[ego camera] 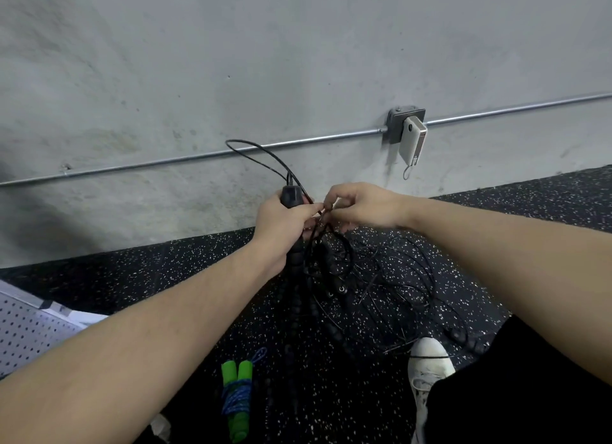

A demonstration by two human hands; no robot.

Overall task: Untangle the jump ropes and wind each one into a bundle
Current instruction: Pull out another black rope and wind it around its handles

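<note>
Head view, nearest the person: a green-handled rope (237, 400) lies on the speckled floor (139, 278), its blue cord wrapped round the two handles laid side by side. That one reads as already bundled, so I judge one rope finished. Just right of it a white shoe (427, 364) stands on the floor, with a thin black cord crossing its toe.

Further out, between the forearms, a tangle of black ropes (364, 288) hangs from the hands down to the floor: thin wiry loops spread to the right, and at least one beaded strand runs down the middle and curls away by the shoe. How many ropes make it up I cannot tell, but none of this black mass is yet wound, so most of the work looks to be ahead.

At the top of the tangle the left hand (281, 225) grips a black handle (291, 196) upright, fingers curled round it, a thin cord looping up out of its end. The right hand (364, 208) sits just beside it, thumb and forefinger pinching a strand at the knot. I take this as picking one cord free.

Beyond, a metal conduit (165, 161) runs along the concrete wall to an outlet box (405, 124) with a white device plugged in.
</note>
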